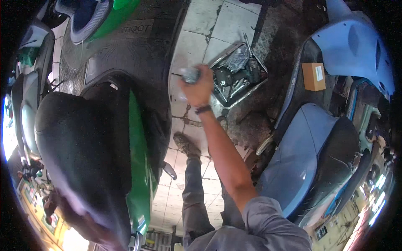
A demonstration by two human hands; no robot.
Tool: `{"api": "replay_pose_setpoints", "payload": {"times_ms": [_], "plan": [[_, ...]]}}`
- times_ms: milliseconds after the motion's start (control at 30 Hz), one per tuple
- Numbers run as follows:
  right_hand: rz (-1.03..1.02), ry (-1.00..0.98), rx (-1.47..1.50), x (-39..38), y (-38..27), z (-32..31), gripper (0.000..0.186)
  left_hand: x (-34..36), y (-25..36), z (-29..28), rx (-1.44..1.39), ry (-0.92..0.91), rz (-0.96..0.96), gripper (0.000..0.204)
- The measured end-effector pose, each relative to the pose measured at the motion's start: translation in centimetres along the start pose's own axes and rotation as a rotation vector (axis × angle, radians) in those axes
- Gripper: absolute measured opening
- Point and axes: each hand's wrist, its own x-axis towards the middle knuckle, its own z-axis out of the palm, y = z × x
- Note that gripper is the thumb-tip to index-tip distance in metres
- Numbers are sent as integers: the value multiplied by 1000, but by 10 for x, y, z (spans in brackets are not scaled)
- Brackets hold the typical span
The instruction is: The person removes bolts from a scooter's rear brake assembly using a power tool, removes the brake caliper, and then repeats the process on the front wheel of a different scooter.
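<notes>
My right hand [199,87], with a dark band at the wrist, reaches out over the tiled floor. Its fingers are wrapped round a grey, rounded part [191,75], blurred so that its exact kind does not show. Just right of the hand lies a metal tray [226,105] of tools and dark parts. A clear plastic bag [238,58] rests on top of the tray's contents, and a wrench [246,39] leans at its far corner. No left hand can be made out.
A green and black scooter [138,167] stands close on the left. On the right is a light blue scooter [289,154] with a brown cardboard box [313,77] on its footboard. My shoe [186,144] is on the tiles between them.
</notes>
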Motion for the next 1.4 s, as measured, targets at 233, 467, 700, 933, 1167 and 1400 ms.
{"api": "replay_pose_setpoints", "payload": {"times_ms": [233,467,700,933,1167,1400], "plan": [[605,-201,115,-96,94,-125,47,-86,216,274,-1331,-629,-825,76],[597,143,249,-100,189,-122,42,-124,197,445,-1926,-923,-1233,44],[65,-370,-620,-102,306,-8,61,-209,155,427,-1651,-1002,-1308,35],[212,-457,-727,-156,303,5,94,-323,83,408,-1694,-1043,-1312,50],[77,-355,-659,-296,313,16,87,-374,34,413,-1788,-1001,-1299,32],[123,-433,-550,-497,326,19,66,-477,-55,547,-1540,-828,-947,35]]}}
